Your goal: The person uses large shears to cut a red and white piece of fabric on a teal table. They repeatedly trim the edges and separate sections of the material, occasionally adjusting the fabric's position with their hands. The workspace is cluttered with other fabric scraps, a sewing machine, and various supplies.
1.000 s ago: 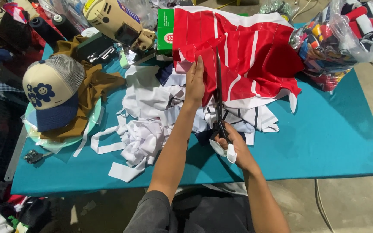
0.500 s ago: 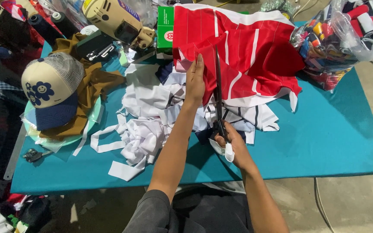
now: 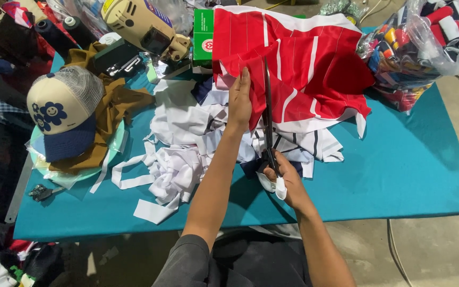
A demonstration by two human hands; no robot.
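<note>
A red cloth with white stripes lies spread over a heap of white fabric on the teal table. My left hand presses flat on the red cloth's left edge, fingers together and stretched forward. Long black scissors run along the cloth just right of that hand, their blades pointing away from me. My right hand grips the scissor handles near the table's front.
White fabric scraps and strips pile left of my arms. A cream and navy cap rests on brown cloth. A beige cutting machine, a green box and a bag of thread spools stand at the back.
Hardly anything has moved. Both hands and the scissors keep the same place on the red cloth; only the camera has shifted slightly.
</note>
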